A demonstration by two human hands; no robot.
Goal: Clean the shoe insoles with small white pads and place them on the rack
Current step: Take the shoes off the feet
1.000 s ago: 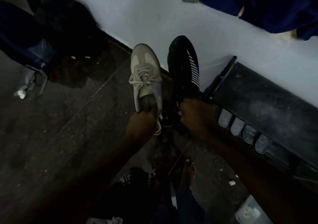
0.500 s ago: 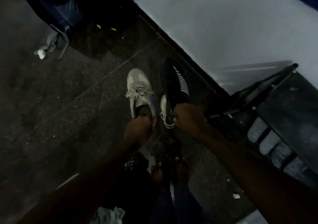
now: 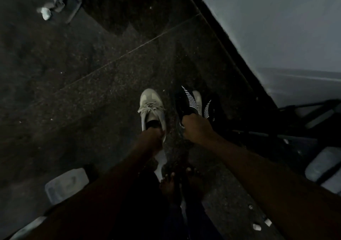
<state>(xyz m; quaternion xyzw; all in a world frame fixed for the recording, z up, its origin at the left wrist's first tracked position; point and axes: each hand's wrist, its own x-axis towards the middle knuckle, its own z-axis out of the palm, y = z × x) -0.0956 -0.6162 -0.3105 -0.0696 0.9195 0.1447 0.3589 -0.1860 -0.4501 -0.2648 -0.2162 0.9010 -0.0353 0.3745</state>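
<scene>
Two shoes were gripped at the heel, toes pointed away: the grey sneaker [image 3: 151, 104] by the left hand [image 3: 154, 137], the black striped shoe [image 3: 186, 101] by the right hand [image 3: 196, 127], hands apart. The rack [image 3: 311, 109] was seen rightward at the wall edge of the floor [image 3: 92, 92], nearer the right hand; insoles were hidden.

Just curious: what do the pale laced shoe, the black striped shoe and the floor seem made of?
Pale laced shoe: matte, panelled, probably suede or canvas. Black striped shoe: matte, likely knit fabric; too dark to confirm. Floor: speckled, faintly glossy stone, likely granite tiles.
</scene>
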